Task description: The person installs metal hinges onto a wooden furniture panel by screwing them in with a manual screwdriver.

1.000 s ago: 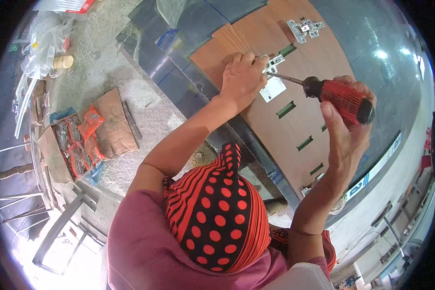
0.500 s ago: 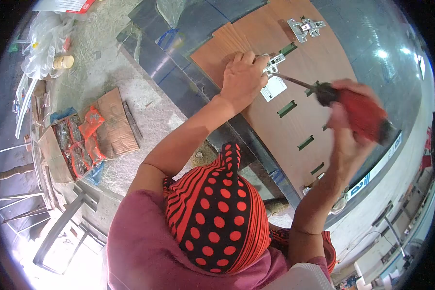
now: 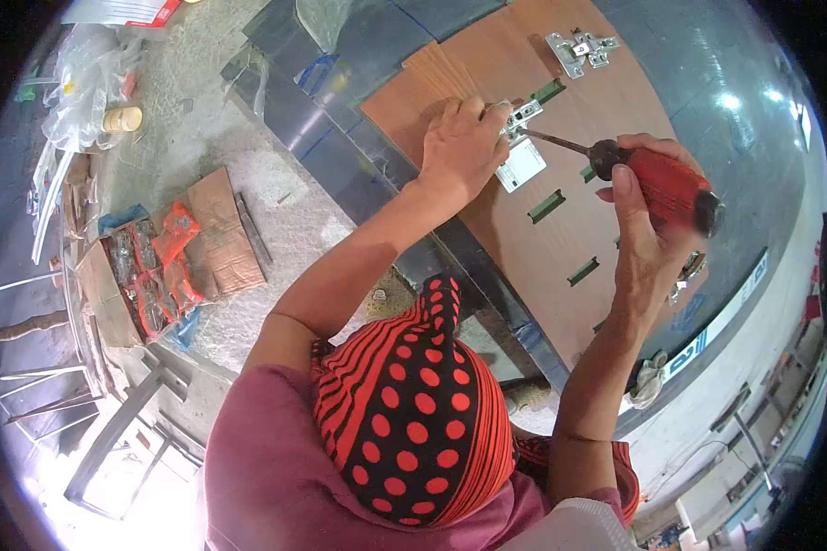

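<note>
My left hand (image 3: pixel 464 151) presses a small metal hinge (image 3: pixel 526 116) against a brown wooden board (image 3: pixel 560 92) on a dark table. My right hand (image 3: pixel 648 239) grips a screwdriver (image 3: pixel 657 179) with a red and black handle; its metal shaft points left, with the tip at the hinge beside my left fingers. A white label (image 3: pixel 521 165) lies on the board just below the hinge. Several green-edged slots (image 3: pixel 546 206) run along the board.
A second metal hinge (image 3: pixel 579 48) lies loose at the board's far end. More metal hardware (image 3: pixel 685 274) sits near the right wrist. On the concrete floor to the left are a cardboard piece (image 3: pixel 216 234), orange packets in a box (image 3: pixel 142 271), and plastic bags (image 3: pixel 87 78).
My right hand swung the screwdriver out to the right and down, then brought it back up towards the hinge. The left hand stayed on the hinge.
</note>
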`<state>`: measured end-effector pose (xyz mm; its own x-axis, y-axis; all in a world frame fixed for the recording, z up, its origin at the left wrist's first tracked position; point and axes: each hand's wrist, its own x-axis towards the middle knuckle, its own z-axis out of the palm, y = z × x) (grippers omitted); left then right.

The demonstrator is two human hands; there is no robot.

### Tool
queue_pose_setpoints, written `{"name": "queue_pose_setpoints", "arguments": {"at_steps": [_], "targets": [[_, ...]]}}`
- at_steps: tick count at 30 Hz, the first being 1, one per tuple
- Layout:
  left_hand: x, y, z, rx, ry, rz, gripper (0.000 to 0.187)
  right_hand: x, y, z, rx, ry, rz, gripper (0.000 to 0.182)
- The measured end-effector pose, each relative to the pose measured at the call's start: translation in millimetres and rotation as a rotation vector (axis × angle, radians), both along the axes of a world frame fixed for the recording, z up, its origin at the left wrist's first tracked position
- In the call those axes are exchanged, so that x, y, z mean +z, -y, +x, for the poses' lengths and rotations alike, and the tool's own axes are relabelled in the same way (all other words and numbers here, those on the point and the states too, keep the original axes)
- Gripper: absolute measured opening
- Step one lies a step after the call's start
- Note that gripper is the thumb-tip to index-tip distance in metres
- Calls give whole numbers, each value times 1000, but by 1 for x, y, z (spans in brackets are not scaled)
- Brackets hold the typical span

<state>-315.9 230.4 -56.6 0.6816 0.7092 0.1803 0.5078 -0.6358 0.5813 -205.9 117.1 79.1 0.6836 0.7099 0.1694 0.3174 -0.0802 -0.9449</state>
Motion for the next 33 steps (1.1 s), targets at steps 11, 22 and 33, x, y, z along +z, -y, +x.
{"name": "queue_pose_setpoints", "arguments": {"at_steps": [11,22,33], "targets": [[1,0,-1,-19,21,26,37,2,3,4,32,-115,-64,54],[3,0,-1,-22,30,12,37,5,0,4,175,-22,-25,37],[0,3,0,38,68,-45,30,3,-1,-4,131,-50,-30,38]]}}
